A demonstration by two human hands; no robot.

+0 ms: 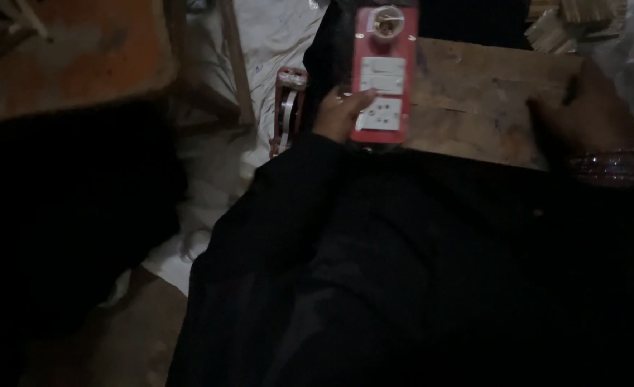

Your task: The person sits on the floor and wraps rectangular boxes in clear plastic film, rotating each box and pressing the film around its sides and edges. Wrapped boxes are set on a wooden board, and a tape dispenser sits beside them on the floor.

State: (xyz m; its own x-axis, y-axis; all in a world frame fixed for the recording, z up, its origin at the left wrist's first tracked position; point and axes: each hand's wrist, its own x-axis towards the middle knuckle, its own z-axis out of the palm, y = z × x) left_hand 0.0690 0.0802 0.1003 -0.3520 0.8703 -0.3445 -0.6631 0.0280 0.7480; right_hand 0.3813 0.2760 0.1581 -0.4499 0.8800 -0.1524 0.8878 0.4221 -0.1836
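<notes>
My left hand [340, 115] grips the lower left edge of a red rectangular board [383, 72] that carries white switches, a socket and a round lamp holder at its top, all under clear wrap. The board lies at the left end of a worn wooden plank [474, 100]. My right hand [586, 104] rests flat on the right end of the plank, fingers spread, with bangles [611, 166] on the wrist. Black sleeves and a black garment cover my arms and lap.
A red tape dispenser [288, 107] stands on white sheeting [274, 36] left of the board. A wooden table [66, 50] fills the upper left. Bundles of pale wooden sticks [575, 21] lie at the upper right. Brown floor [116, 344] shows at the lower left.
</notes>
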